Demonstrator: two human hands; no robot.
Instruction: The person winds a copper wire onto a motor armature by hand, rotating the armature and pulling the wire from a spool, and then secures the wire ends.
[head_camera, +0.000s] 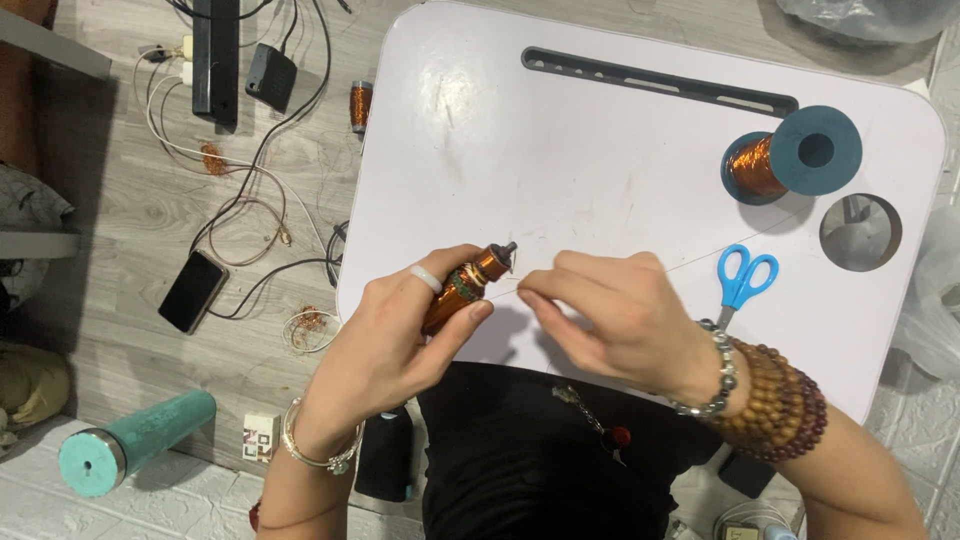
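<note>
My left hand (400, 330) grips a small copper-wound coil (470, 283) with a dark tip, held tilted over the near edge of a white lap table (600, 150). My right hand (610, 320) is pinched just right of the coil's tip, fingers closed on a thin copper wire (690, 267). The wire runs right across the table toward a large copper wire spool with blue flanges (795, 155). Blue-handled scissors (745, 280) lie beside my right wrist, which wears bead bracelets.
The table has a dark slot (660, 85) along its far side and a round hole (860, 232) at the right. On the wooden floor at left lie a phone (193, 291), cables, a power strip (215, 55), a small copper coil (360, 105) and a teal bottle (135, 443).
</note>
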